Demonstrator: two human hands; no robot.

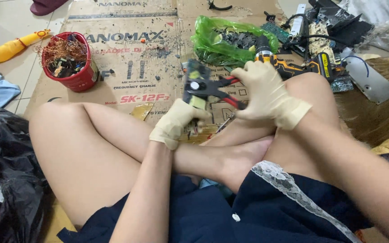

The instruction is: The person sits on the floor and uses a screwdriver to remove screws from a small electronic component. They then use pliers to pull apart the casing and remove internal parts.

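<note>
A red plastic basket [75, 76] bristling with tangled copper wire [64, 48] sits on flattened cardboard [127, 67]. At centre, the latex-gloved left hand [176, 121] grips a small green circuit board [196, 83] upright above crossed legs, while the gloved right hand [266, 92] closes around red-handled pliers [223, 92] biting its edge. Behind lie a crinkled green plastic bag [212, 42] of dark scrap and a black-and-yellow cordless drill [293, 65].

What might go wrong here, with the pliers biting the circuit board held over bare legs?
1. The left hand grips the circuit board just below the red-handled pliers; a slip could pinch its thin glove.
2. Snapped parts may fly or drop onto the bare legs, which are unprotected.
3. Debris scattered on the cardboard sheet could prick skin.
</note>
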